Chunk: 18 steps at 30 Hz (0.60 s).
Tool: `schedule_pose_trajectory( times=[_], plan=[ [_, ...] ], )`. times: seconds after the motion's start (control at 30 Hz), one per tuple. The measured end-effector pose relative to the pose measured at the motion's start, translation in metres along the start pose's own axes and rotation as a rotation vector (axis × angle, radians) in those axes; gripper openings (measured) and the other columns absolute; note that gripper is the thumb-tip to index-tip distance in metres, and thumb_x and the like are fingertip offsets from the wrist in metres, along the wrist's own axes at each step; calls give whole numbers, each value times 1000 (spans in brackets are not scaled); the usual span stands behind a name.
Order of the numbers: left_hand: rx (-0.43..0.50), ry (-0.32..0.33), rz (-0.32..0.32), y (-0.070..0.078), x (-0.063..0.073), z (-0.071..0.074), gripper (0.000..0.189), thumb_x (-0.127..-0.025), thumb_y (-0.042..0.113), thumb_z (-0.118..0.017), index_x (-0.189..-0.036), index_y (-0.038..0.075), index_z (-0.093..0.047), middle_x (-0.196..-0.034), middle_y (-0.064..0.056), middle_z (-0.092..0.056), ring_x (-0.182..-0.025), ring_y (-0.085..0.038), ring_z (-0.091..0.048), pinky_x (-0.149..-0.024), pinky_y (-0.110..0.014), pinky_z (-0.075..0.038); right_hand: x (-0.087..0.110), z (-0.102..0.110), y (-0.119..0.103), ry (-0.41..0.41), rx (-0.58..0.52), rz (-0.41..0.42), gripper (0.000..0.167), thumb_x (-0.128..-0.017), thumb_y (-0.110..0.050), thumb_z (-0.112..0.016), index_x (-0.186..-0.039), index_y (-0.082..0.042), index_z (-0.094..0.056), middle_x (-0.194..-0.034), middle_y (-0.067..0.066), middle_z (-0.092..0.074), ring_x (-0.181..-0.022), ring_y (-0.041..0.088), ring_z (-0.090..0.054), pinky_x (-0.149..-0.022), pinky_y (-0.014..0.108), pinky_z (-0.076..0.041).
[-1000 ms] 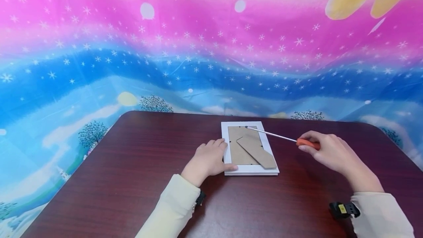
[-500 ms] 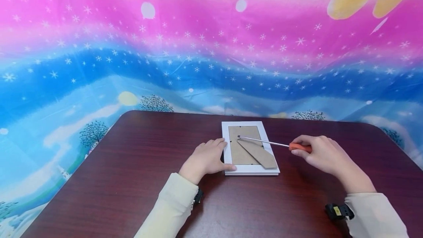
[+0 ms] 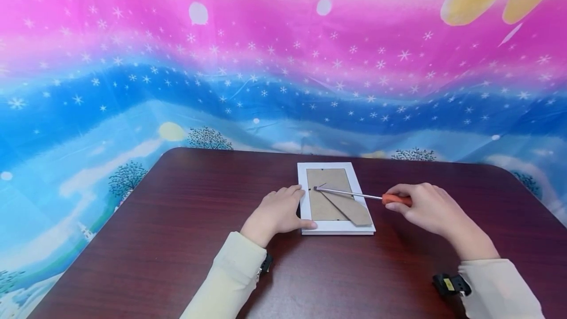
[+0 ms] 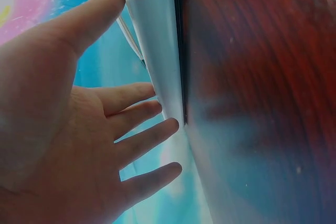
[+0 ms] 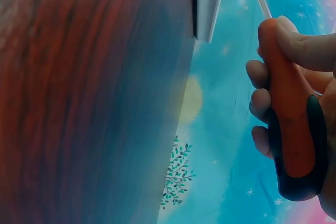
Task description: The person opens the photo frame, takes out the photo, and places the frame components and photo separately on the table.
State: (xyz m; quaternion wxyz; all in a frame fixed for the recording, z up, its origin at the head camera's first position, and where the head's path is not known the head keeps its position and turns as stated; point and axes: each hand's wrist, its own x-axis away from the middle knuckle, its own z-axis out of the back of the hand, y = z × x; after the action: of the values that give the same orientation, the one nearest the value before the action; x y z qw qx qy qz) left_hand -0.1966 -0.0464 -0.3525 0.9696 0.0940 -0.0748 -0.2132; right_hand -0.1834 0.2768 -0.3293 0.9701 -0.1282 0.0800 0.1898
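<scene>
On my head feed, the white frame (image 3: 335, 227) lies back side up on the dark table (image 3: 199, 196), its long axis running away from me. My left hand (image 3: 276, 213) is nearer it: thumb on the frame's near-left corner, fingers along its left side. My right hand (image 3: 431, 208) is apart from it, off to the right, gripping a screwdriver (image 3: 363, 195) by its orange handle (image 3: 395, 200). The shaft crosses the frame's right border and lies nearly crosswise to the frame's long axis. Its tip is over the brown backing board (image 3: 321, 208), just right of the small dark tab (image 3: 309, 189) at the board's left edge. I judge everything turns on that tip-to-tab gap; the shaft already points that way. Whether the tip touches the board, I can't tell. The stand leg (image 3: 350, 208) slants across toward the frame's near-right corner.

On the left wrist feed, I see the thumb against the frame's near end and the fingers spread, fairly straight, along its side. How firmly they press, I can't judge.

On the right wrist feed, the thumb and curled fingers clasp the handle, well clear of the frame's side. The tip is out of this view.
</scene>
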Motion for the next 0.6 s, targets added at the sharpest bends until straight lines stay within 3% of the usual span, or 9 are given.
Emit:
schedule_pose_trajectory(
  times=[0.6],
  plan=[
    [8,8,-8,0,0,0,90,-83,63,-69,-149,8,-44,-155,-6,-40,-141,-25,-38,-112,-44,-33,0,0,-7,-6,-19,30,22,-86,-27,-77,-105,-16,-77,-66,-15,-57,-53,8,-40,-53,30,-32]
  ],
)
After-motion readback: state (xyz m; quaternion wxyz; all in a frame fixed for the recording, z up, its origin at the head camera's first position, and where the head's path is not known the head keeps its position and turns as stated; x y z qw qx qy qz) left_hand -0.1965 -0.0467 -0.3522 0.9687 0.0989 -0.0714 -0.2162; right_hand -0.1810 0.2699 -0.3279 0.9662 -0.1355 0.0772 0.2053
